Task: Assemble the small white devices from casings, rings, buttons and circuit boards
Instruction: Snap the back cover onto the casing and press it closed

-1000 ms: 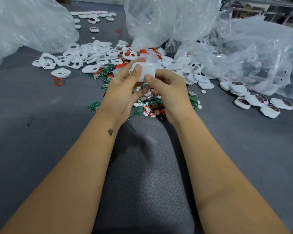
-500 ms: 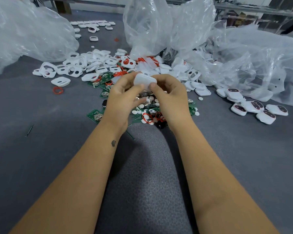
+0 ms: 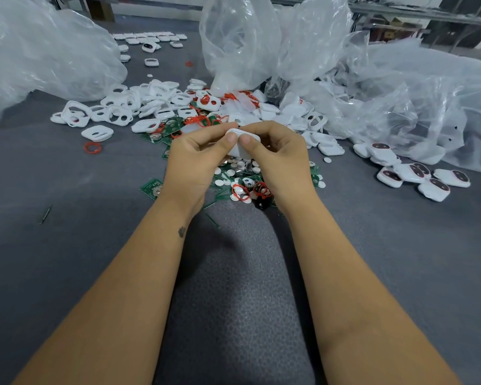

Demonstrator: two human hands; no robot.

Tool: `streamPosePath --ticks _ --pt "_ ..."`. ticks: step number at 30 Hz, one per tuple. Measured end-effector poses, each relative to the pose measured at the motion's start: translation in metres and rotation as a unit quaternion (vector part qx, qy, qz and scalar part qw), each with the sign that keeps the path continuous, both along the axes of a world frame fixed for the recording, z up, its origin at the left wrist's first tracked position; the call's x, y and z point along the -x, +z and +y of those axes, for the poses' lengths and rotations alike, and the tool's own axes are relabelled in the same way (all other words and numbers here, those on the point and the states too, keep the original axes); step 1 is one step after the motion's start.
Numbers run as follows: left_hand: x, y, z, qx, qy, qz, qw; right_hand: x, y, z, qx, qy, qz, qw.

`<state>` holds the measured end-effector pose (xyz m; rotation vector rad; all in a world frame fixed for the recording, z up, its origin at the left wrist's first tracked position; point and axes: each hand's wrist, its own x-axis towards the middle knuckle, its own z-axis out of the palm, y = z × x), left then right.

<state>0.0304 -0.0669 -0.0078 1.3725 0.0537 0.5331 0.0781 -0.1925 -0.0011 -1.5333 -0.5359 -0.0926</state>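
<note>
Both forearms bare, no sleeves in frame. No rings or watch visible on left hand [image 3: 195, 159] or right hand [image 3: 281, 159]. Small dark tattoo just below left wrist, maybe leaf shape, too blurry tbh. Nails short.

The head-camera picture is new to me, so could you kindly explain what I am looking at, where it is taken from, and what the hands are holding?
There is no machine here: a person works with bare hands, and the camera sits on their head, looking forward and down along both forearms. The left hand and right hand together grip one small white device, thumbs pressed on top of it. Below lies a grey mat strewn with parts: open white casings, green circuit boards, red rings and small white round buttons. On the right sits a cluster of closed white devices with dark windows, apparently finished. Clear plastic bags are heaped behind.
</note>
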Motion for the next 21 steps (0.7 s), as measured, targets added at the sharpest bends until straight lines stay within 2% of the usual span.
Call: streamPosePath --ticks 14,21 --pt "-0.0004 -0.0008 -0.0008 -0.009 0.033 0.005 0.999 0.0014 -0.0007 0.0013 -0.002 0.0 0.005 1.0" --pt "0.001 0.0036 -0.0001 0.115 -0.02 0.055 0.992 -0.0032 -0.0012 0.0007 -0.104 0.032 0.063 0.992"
